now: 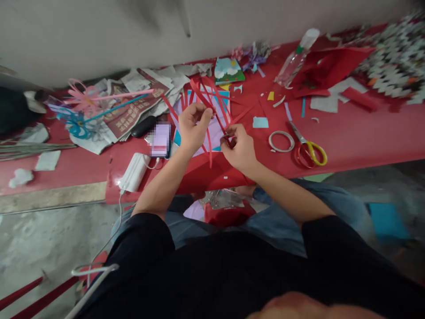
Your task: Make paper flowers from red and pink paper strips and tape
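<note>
Both hands are over a pile of thin red paper strips and lilac and blue paper sheets on the red table. My left hand is closed, thumb and forefinger pressed together near a red strip; what the pinch holds is too small to make out. Lower and to the right, my right hand has its fingers curled in a pinch on a narrow red paper strip running up and left. More strips fan out behind the hands, and the right fingertips partly cover the sheets.
On the right lie scissors, a tape roll and a clear bottle. To the left are a phone, a white power bank with a cable, newspapers and looped ribbon flowers. A wall borders the back.
</note>
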